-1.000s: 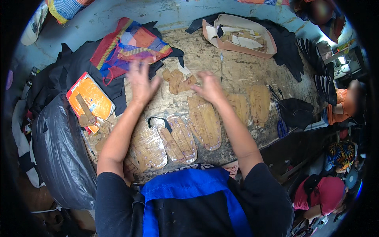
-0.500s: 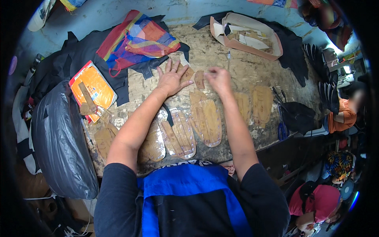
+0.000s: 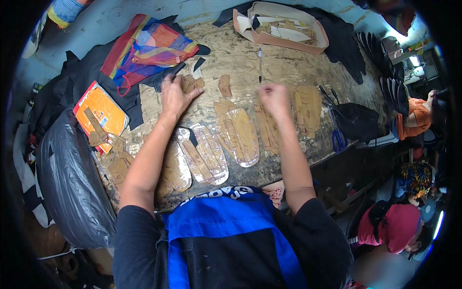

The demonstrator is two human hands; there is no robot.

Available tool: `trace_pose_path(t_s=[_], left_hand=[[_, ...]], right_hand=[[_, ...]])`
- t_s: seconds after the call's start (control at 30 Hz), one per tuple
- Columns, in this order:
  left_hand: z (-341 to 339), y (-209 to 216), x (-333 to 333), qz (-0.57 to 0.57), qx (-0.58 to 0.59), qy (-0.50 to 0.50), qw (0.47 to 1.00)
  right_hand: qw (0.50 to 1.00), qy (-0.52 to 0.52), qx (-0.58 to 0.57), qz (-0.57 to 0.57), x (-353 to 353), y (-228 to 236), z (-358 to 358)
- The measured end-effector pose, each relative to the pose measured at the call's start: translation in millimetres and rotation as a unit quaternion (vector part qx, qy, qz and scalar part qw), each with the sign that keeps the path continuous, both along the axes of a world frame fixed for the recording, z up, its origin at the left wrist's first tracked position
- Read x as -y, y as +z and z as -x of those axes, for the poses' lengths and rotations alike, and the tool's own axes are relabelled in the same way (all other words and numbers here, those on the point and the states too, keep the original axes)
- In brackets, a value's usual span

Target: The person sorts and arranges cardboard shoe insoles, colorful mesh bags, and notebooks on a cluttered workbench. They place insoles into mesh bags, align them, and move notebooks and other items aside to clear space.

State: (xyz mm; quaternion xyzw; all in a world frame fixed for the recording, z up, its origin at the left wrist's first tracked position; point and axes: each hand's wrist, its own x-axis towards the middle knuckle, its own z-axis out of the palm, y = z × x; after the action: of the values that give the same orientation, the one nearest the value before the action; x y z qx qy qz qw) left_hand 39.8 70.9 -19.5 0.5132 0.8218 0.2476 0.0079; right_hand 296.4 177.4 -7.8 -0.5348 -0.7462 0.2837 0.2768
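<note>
My left hand rests at the far left-middle of the worktable, fingers spread and bent, thumb beside a small brown pattern piece. A pale scrap and a small black scrap lie just beyond it. My right hand is closed above the table, fingers curled; what they hold, if anything, is hidden. Near its fingertips is a pen. Between the hands lies a lone small brown piece. Closer to me, several brown sole-shaped patterns lie in a row, some wrapped in clear film.
A pink box of patterns stands at the back. Scissors and a black cloth lie right. An orange packet, a colourful mesh bag and a black plastic-wrapped bundle are left. Other people sit at far right.
My left hand has lifted from lying flat and its fingers are bent now. My right hand has drawn away from the lone small piece, toward me and rightward. The view has shifted slightly.
</note>
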Motion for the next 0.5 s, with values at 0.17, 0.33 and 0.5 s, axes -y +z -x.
trace_pose_path(t_s=[0.17, 0.33, 0.5], left_hand=[[-16.0, 16.5, -6.8, 0.120, 0.037, 0.137, 0.983], [-9.8, 22.5, -9.7, 0.161, 0.105, 0.142, 0.971], [-5.4, 22.9, -9.8, 0.177, 0.136, 0.147, 0.964]], right_hand=[[0.987, 0.020, 0.162, 0.013, 16.4, 6.0, 78.2], [0.991, 0.039, 0.117, 0.059, 4.1, 1.8, 100.4], [0.977, 0.093, 0.070, 0.177, -22.8, 2.2, 126.4]])
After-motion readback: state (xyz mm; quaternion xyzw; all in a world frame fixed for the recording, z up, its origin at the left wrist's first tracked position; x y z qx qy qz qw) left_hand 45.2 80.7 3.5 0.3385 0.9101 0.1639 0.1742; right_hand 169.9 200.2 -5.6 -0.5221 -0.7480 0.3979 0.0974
